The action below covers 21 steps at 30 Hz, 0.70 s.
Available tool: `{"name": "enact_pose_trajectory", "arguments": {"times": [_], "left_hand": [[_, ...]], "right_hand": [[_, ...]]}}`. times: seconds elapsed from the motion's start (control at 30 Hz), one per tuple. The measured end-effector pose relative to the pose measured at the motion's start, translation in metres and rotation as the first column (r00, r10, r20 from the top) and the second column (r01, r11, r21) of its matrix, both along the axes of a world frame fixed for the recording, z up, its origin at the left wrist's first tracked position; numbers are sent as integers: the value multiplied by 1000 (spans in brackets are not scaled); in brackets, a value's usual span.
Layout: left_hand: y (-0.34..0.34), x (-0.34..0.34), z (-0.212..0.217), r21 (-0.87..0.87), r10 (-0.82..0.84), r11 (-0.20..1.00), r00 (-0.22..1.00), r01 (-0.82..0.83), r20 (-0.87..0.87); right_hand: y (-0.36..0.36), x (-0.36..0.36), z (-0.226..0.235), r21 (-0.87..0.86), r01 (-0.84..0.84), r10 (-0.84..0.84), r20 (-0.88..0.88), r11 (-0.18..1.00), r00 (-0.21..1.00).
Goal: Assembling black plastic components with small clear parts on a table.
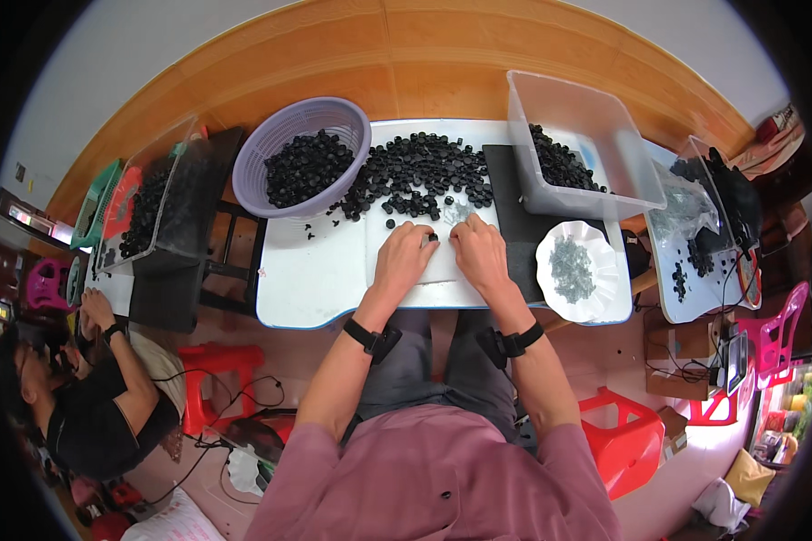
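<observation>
Over a white sheet on the white table (311,279), my left hand (406,257) is closed, with a small black round part (433,237) at its fingertips. Facing it a short way to the right, my right hand (481,254) has its fingers pressed together; whatever they hold is too small to make out. Just beyond the fingertips lies a little patch of small transparent pieces (458,212). Past that spreads a heap of black round parts (424,167), with a few loose ones close to my left hand.
A purple basket (248,185) of black parts stands at the back left. At the right are a transparent bin (636,176) with black parts, a dark mat (519,248) and a white fluted dish (604,279) of transparent pieces. Another person (99,397) works at the far left.
</observation>
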<state>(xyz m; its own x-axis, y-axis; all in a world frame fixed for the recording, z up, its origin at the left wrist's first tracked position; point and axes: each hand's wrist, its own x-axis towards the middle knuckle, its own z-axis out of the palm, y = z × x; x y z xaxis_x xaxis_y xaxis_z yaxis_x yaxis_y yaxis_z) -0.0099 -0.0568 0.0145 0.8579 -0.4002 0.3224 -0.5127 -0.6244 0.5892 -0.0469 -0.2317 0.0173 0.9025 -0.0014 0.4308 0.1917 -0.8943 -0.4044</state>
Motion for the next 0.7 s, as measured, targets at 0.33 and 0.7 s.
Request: {"name": "enact_pose_trajectory", "arguments": {"times": [0.33,0.7], "left_hand": [[34,13,13,-36,166,986,981,-163,99],[31,56,27,217,-30,976,954,-37,298]], "right_hand": [[0,2,-13,-37,-34,39,142,999,989],[0,-10,-18,12,48,-49,359,999,932]]}}
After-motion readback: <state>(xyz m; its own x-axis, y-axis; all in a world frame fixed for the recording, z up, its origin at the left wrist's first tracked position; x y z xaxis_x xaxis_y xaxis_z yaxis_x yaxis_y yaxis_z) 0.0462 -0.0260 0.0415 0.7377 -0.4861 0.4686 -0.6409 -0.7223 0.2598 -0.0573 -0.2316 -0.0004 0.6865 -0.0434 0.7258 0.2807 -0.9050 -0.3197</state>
